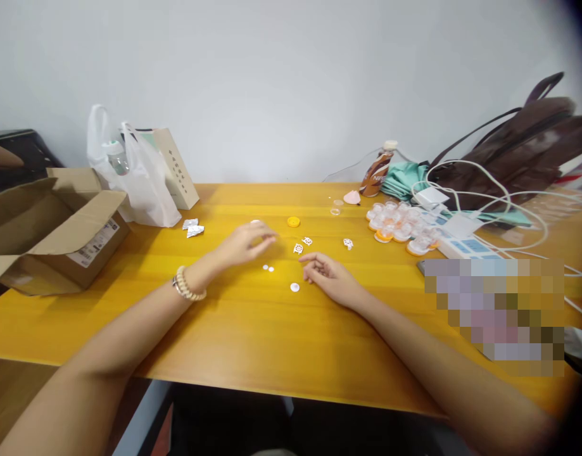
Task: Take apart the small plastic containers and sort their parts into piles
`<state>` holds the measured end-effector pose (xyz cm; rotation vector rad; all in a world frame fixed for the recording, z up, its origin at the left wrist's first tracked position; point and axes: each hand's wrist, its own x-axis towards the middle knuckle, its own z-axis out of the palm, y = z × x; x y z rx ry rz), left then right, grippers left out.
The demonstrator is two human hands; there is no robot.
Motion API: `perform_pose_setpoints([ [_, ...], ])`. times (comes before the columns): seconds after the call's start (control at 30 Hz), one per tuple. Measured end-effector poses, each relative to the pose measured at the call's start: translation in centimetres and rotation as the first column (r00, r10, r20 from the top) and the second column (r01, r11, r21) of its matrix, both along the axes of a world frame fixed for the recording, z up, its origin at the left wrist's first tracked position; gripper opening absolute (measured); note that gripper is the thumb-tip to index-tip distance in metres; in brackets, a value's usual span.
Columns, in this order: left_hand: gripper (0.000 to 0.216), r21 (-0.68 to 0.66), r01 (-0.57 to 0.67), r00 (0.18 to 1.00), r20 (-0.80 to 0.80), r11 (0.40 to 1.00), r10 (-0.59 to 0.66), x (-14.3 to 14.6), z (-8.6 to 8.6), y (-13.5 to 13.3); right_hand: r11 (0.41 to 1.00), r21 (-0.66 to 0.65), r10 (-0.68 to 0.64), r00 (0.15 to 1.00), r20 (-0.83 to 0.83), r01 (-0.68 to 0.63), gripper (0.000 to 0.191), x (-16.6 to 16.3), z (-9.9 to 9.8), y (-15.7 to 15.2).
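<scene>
My left hand hovers over the yellow table, fingers curled together; whether they pinch anything is too small to tell. A bead bracelet sits on that wrist. My right hand rests on the table with fingers loosely curled and nothing visible in them. Between the hands lie two tiny white discs and a larger white disc. Small white patterned pieces lie just beyond, with another to the right. An orange cap sits further back.
An open cardboard box and a white plastic bag stand at left. Clear orange-based capsules, a power strip with cables, a bottle and a brown bag crowd the right. Crumpled foil lies near the bag.
</scene>
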<state>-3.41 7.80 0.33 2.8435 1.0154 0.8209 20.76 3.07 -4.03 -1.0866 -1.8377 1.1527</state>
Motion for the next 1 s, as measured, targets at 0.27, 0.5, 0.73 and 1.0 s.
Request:
perform_pose_setpoints([
  [0.27,0.019,-0.064,0.224,0.948,-0.218,0.973,-0.232,4.7,-2.1,-7.0,0.998,-0.049,-0.028,0.997,-0.077,0.024,0.018,0.0,-0.1,0.4],
  [0.5,0.023,-0.071,0.134,0.988,-0.072,0.988,-0.139,2.4,-1.6,-3.6,0.998,-0.063,-0.030,0.998,-0.059,0.026,0.019,0.0,0.0,0.2],
  [0.73,0.018,-0.203,-0.276,0.961,-0.079,0.939,0.265,-4.3,0.0,2.2,0.998,-0.064,-0.027,0.998,-0.053,0.023,0.017,-0.1,0.0,0.1],
  [1.0,0.021,-0.282,-0.324,0.946,-0.122,0.903,0.301,-6.2,-0.8,3.3,0.999,-0.044,-0.025,0.998,-0.061,0.023,0.016,0.0,0.1,0.1],
])
